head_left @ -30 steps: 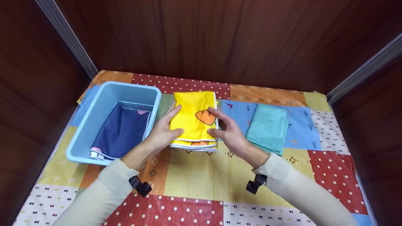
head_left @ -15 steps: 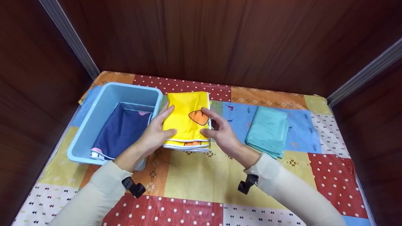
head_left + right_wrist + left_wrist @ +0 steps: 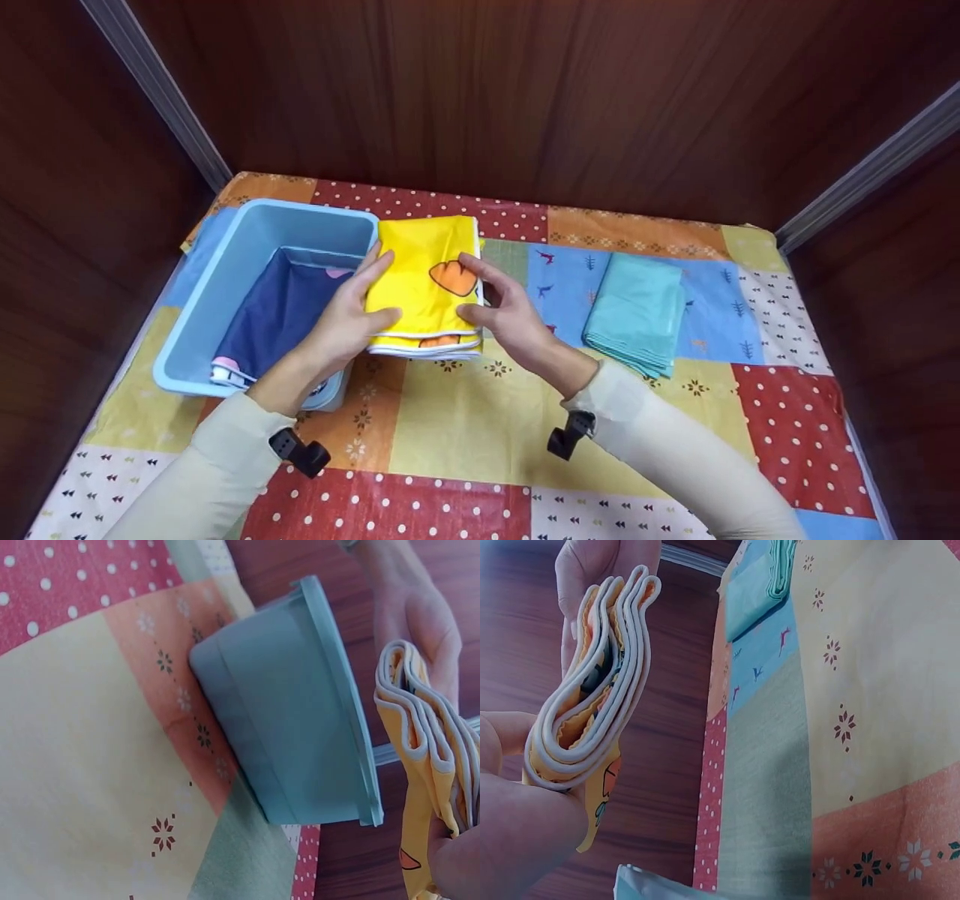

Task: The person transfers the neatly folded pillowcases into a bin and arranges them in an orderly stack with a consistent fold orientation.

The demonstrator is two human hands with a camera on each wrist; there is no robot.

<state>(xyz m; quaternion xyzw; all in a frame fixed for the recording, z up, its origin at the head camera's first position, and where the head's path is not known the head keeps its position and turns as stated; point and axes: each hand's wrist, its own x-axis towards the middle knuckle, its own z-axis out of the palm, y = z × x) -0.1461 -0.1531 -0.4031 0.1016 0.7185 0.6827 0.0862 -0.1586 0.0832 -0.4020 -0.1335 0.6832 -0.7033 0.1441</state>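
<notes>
A folded yellow cloth (image 3: 420, 277) with white edging and an orange print is held up between my two hands. My left hand (image 3: 345, 315) grips its left side, thumb on top, close to the blue bin's right rim. On the opposite side my right hand (image 3: 517, 315) pinches it, thumb and forefinger on the upper face. The wrist views show the cloth's (image 3: 592, 705) several folded layers from the end, raised above the table and, in the right wrist view, level with the bin's top. Inside the blue bin (image 3: 191, 300) lies a dark blue cloth (image 3: 289, 307) with pale edging.
A stack of folded teal cloth (image 3: 637, 311) lies right of centre on the patchwork tablecloth (image 3: 465, 427). Dark wood-like panels (image 3: 480, 97) enclose the table at the back and on both sides.
Both hands have carried the folded yellow cloth leftward, from beside the bin to its right rim. The grip looks the same, and the teal stack has stayed put.
</notes>
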